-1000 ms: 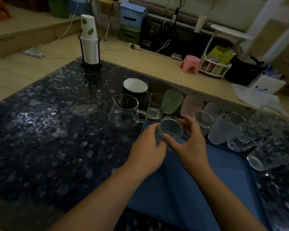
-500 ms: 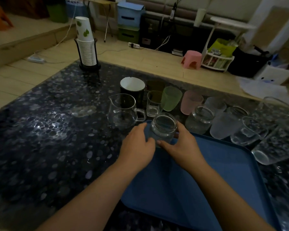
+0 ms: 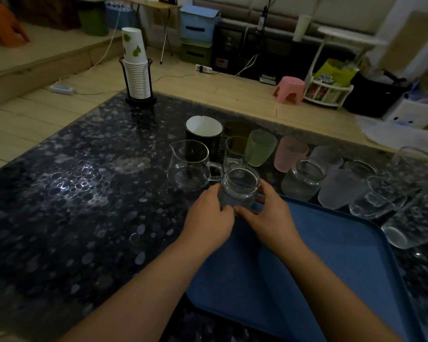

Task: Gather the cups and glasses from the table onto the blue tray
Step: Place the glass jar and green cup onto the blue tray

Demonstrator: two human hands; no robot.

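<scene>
Dark pebble-patterned table before pale wooden floor.

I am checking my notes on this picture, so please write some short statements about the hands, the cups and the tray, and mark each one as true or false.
1. Both hands hold one clear glass jar at the far left corner of the blue tray. True: the left hand and the right hand each grip one side of it.
2. The green cup stands on the tray. False: it stands on the dark table, beyond the tray.
3. The glass pitcher is to the left of the held jar. True.
4. The pink cup lies on its side. False: it stands upright.
5. The stack of paper cups sits in a holder at the far side of the table. True.
</scene>
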